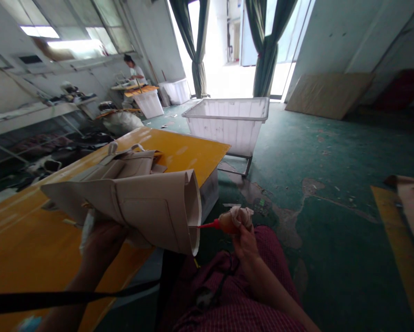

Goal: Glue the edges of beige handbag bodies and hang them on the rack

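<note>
A beige bag [144, 203] lies on its side across the yellow tabletop, its open end facing right past the table edge. My left hand [106, 237] is closed on the bag from below; some of its fingers are hidden under it. In my right hand [244, 240] is a glue bottle [229, 222] with amber contents, a long red nozzle and a whitish cloth or paper around its back end. The nozzle's thin tip reaches the rim of the bag's open end; whether it touches is unclear. More beige bag pieces [123, 163] lie behind.
The yellow tabletop [186, 150] spreads under the bag. Beyond it stands a white plastic bin [227, 124] on a metal frame. A person [135, 71] sits at the far left behind another bin. At right is another yellow surface [397, 249]. A dark strap crosses at lower left.
</note>
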A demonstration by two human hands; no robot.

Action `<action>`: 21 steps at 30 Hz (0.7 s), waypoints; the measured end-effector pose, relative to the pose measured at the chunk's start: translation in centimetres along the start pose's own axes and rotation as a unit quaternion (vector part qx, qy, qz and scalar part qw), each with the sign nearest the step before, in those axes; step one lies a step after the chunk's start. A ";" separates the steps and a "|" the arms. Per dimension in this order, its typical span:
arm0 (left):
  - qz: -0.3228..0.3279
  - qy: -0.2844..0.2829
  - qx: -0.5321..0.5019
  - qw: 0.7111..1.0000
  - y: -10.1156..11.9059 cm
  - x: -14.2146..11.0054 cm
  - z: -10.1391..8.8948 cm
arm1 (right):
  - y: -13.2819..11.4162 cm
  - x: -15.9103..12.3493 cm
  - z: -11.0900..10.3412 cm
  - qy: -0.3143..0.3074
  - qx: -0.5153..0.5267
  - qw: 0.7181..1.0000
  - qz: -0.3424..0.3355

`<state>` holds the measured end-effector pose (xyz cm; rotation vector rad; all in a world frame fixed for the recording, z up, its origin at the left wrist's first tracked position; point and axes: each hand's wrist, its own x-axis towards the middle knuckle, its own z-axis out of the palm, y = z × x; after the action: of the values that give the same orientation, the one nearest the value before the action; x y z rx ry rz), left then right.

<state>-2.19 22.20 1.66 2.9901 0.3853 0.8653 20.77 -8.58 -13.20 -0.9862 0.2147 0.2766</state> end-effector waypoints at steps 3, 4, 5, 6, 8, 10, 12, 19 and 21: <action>0.018 0.015 -0.012 1.000 0.1 0.2 0.0 | 0.5 -0.2 0.8 0.026 0.046 0.999 -0.014; 0.025 0.018 -0.015 0.999 0.1 0.2 0.1 | 0.6 -0.3 1.0 0.031 0.055 0.998 -0.019; 0.034 0.021 -0.016 0.999 0.1 0.3 0.1 | 0.7 -0.4 1.1 0.031 0.058 0.998 -0.024; 0.043 0.026 -0.015 0.999 0.1 0.3 0.2 | 0.7 -0.5 1.1 0.026 0.055 0.998 -0.029; 0.053 0.031 -0.010 0.998 0.1 0.3 0.2 | 0.7 -0.6 0.9 0.021 0.050 0.998 -0.037; 0.047 0.029 -0.011 0.998 0.1 0.3 0.3 | 0.3 -0.6 0.6 0.020 0.060 0.997 -0.038; 0.031 0.021 -0.018 0.999 0.1 0.2 0.3 | -0.3 -0.4 0.3 0.012 0.075 0.997 -0.033; 0.021 0.001 -0.021 1.000 -0.1 0.3 0.2 | -2.2 -0.1 1.0 -0.057 0.112 0.992 -0.010; 0.004 -0.012 -0.016 1.000 -0.1 0.4 0.2 | -2.0 0.2 1.6 -0.058 0.109 0.992 -0.013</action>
<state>-1.77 22.41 1.69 2.9723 0.3546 0.8276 21.64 -8.26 -10.87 -0.7528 0.1227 0.2790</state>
